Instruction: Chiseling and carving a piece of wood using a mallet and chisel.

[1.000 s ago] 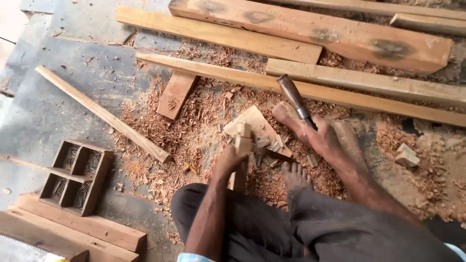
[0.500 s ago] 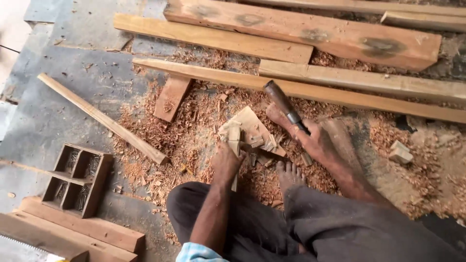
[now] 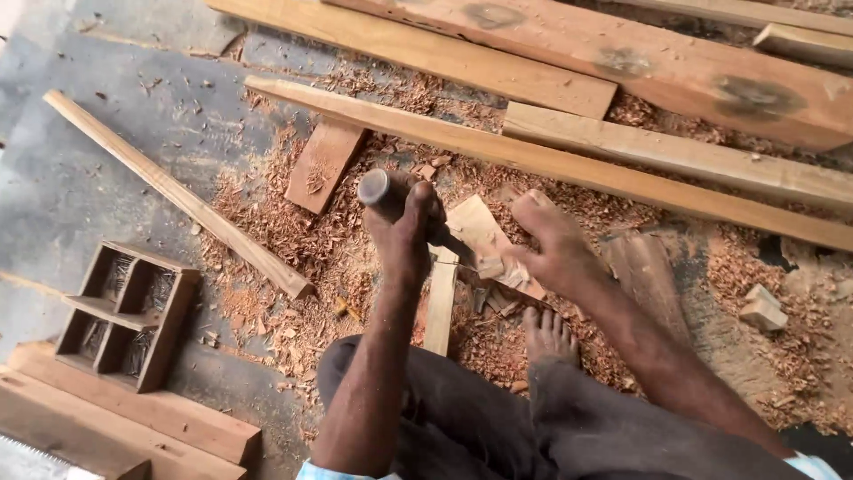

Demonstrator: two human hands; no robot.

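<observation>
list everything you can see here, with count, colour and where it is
long planks: about five, pale to reddish brown, lying side by side across the top
loose stick: one, light brown, slanting across the grey floor at left
short flat board: one, reddish brown, on the shavings below the planks
wood shavings: a wide scatter, reddish brown, centre and right
divided wooden box: one, dark brown, lower left
boards under the box: two, brown, bottom left corner
saw blade: one, grey, bottom left edge
small offcut block: one, pale, right
workpiece: one, pale wood, between the hands
tool handle: one, dark with a grey end, in the left hand
bare foot: one, by the workpiece
left hand: gripping the tool handle
right hand: on the workpiece
</observation>
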